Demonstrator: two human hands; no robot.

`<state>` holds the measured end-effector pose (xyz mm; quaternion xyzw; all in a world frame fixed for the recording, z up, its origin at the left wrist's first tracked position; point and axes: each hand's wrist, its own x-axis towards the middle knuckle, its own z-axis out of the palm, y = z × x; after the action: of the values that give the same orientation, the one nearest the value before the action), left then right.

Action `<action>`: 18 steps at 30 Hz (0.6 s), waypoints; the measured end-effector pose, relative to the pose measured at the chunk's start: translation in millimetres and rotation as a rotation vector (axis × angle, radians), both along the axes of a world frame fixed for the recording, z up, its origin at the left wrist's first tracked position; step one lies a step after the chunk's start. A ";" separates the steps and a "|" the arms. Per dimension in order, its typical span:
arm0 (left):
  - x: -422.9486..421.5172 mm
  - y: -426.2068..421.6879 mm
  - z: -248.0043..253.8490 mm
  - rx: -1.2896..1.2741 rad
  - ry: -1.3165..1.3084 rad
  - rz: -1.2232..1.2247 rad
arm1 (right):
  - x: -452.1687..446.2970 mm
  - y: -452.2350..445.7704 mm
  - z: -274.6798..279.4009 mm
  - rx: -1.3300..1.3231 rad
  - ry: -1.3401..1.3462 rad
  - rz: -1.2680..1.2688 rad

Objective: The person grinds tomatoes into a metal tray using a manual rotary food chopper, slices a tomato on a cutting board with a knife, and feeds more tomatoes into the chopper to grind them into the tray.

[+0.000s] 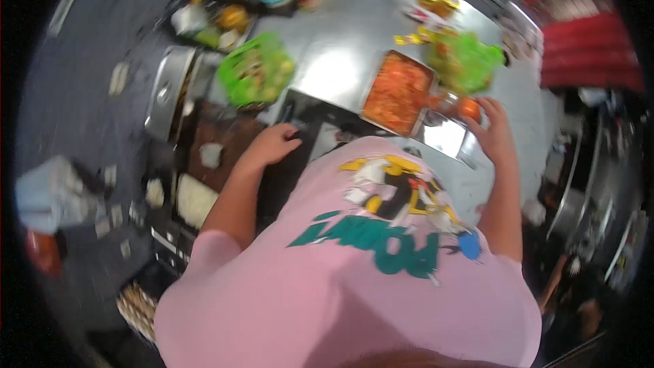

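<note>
My right hand (492, 131) curls its thumb and fingers around a red-orange tomato (469, 108) at the right of the metal table. Beside the tomato, toward the tray, is a small shiny round thing that is too blurred to name. A rectangular tray (398, 93) of chopped red-orange food stands to the left of it, and a shiny metal pan (441, 135) lies just below. My left hand (274, 144) hovers over or rests on a dark board (310, 119), its fingers bent and a gap showing between thumb and forefinger. I see nothing held in it.
Green plastic bags of produce lie at the left (255, 71) and right (466, 61). Jars and bags crowd the far left of the table (344, 20). Left are a metal container (167, 92) and a tray of white food (195, 201). Egg trays (137, 310) sit lower left.
</note>
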<state>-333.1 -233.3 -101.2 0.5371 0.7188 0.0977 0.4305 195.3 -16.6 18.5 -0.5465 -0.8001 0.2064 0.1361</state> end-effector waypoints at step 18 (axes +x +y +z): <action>-9.4 -16.5 -7.3 -0.125 -0.036 0.143 | -0.3 55.3 33.2 -0.363 -0.270 0.295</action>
<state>-342.5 -249.7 -108.6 0.4547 0.7522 0.0928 0.4678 195.0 38.6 51.7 -0.4621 -0.8318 0.2894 -0.1038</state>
